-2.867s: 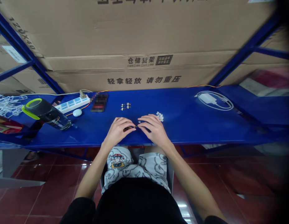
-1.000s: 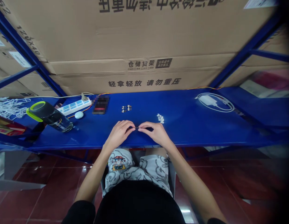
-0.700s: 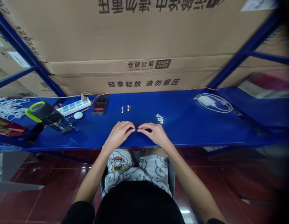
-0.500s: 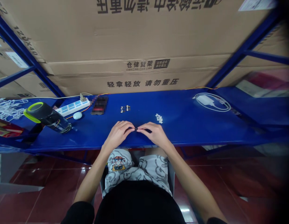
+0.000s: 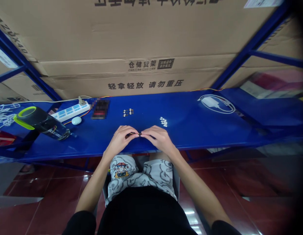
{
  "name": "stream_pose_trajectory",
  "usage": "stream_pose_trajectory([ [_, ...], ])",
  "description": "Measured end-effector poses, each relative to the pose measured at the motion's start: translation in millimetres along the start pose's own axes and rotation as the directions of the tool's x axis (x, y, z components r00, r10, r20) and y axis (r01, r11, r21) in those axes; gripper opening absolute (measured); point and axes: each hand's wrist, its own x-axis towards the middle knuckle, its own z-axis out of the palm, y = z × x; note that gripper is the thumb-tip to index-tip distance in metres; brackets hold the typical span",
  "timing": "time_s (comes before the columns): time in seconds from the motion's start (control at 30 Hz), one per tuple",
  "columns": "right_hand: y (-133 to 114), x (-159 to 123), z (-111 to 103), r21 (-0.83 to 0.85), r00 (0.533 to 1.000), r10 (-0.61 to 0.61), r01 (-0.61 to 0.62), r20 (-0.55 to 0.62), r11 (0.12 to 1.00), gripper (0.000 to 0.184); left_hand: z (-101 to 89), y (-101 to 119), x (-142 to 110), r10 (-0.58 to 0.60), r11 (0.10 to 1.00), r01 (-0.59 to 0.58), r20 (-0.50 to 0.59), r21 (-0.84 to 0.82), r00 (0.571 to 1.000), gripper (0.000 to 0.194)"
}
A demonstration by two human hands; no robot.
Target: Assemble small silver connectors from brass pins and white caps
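Above the front edge of the blue shelf, my left hand (image 5: 123,137) and my right hand (image 5: 158,137) meet fingertip to fingertip. Both are closed in a pinch on one small, slim dark piece (image 5: 140,134). Fingers cover most of that piece, so its kind is unclear. Farther back stand several small screw-like parts with white collars (image 5: 128,112), set in two short rows. Beyond my right hand lies a loose cluster of small white plastic pieces (image 5: 163,121).
A dark bottle with a lime-green loop (image 5: 41,122) lies at the left, near a white power strip (image 5: 71,111) and a pale oval object (image 5: 76,120). A white charger with coiled cable (image 5: 213,103) sits at the right. Cardboard (image 5: 141,39) walls off the back.
My fingertips have come slightly closer together around the small dark piece. The whole view has shifted a little; the parts on the shelf keep their places.
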Motion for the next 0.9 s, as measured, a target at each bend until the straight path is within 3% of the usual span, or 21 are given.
stream_pose_trajectory([
  [0.17,3.0,-1.5,1.7,0.019,0.995,-0.097,0.098,-0.033,0.995,0.011,0.8,-0.3,-0.3,0.023,1.000,-0.023,-0.009,-0.006,1.000,0.019],
  [0.3,4.4,-3.1,1.0,0.076,0.994,-0.107,0.106,0.004,0.991,0.016,0.8,0.0,0.0,0.027,0.999,-0.027,-0.026,0.020,0.999,0.022],
  [0.43,3.8,-2.1,0.2,0.100,0.996,-0.056,0.048,0.074,0.994,0.023,0.9,-1.0,-0.4,0.038,0.999,-0.037,-0.057,0.031,0.998,0.026],
  [0.7,1.0,4.4,-0.8,0.030,0.980,0.160,-0.164,0.116,0.986,0.015,3.5,-3.9,-1.3,0.085,0.993,-0.079,-0.068,0.085,0.994,0.024],
  [0.9,1.7,4.3,-1.0,0.030,0.970,0.156,-0.165,0.187,0.986,0.016,3.8,-2.4,-0.3,0.096,0.985,-0.089,-0.041,0.149,0.995,0.024],
])
